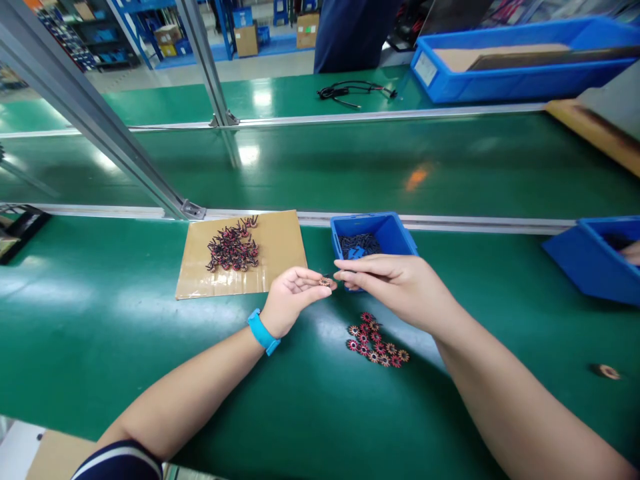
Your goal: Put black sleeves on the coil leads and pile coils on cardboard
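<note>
Between the fingertips of my left hand (295, 293) is a small copper-wound motor stator (326, 281). Close by, my right hand (395, 283) pinches with thumb and forefinger almost touching the stator; what it holds is too small to make out. Just behind my right hand stands a blue bin (395, 233) with many short black tube-like pieces (360, 244) and some blue bits inside. Below both hands lies a loose group of red and copper stators (375, 340). Left of my left hand, a cardboard sheet (280, 247) carries a heap of stators with dark leads (233, 247).
Metal profile posts (145, 160) rise at the left from a rail behind the green table (150, 347). A lone ring-shaped part (607, 371) lies far right. Another person's hand (633, 252) reaches into a second blue bin (590, 260). Black cables (350, 90) lie at the back.
</note>
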`<state>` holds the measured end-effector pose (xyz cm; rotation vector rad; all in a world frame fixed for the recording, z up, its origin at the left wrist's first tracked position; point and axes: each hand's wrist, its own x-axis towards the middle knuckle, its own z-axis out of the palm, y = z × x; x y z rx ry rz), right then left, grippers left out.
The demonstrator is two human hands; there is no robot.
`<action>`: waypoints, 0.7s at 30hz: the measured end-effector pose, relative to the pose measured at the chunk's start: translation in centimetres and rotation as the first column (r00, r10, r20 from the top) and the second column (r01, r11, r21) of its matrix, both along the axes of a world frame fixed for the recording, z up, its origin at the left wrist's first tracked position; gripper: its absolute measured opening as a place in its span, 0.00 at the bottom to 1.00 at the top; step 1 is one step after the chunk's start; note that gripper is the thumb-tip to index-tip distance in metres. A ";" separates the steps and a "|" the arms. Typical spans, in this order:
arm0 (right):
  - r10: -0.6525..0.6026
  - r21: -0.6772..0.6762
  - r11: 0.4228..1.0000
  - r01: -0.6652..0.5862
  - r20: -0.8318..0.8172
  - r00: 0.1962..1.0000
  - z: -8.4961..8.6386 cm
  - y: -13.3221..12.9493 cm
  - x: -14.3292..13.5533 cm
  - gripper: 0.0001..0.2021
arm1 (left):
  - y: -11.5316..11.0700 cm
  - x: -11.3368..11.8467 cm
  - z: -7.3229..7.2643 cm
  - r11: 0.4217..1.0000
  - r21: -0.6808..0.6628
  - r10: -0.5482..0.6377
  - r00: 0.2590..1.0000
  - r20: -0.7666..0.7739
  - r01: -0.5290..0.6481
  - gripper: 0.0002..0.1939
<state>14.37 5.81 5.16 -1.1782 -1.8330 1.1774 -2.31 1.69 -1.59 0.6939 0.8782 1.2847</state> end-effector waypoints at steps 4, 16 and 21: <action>-0.095 -0.026 0.995 0.094 -0.056 0.994 0.2 0.3 0.4 0.09 | -0.1 0.1 0.4 0.999 -0.039 -0.018 0.999 0.034 0.020 0.15; -0.235 -0.038 0.972 0.232 -0.136 0.962 -0.1 -0.5 -1.2 0.07 | -0.3 0.1 0.5 0.993 -0.030 -0.110 0.993 0.039 0.111 0.15; -0.231 -0.008 0.973 0.232 -0.093 0.968 -0.1 -0.6 -1.1 0.08 | -0.4 0.1 0.5 0.993 -0.025 -0.117 0.993 0.034 0.118 0.15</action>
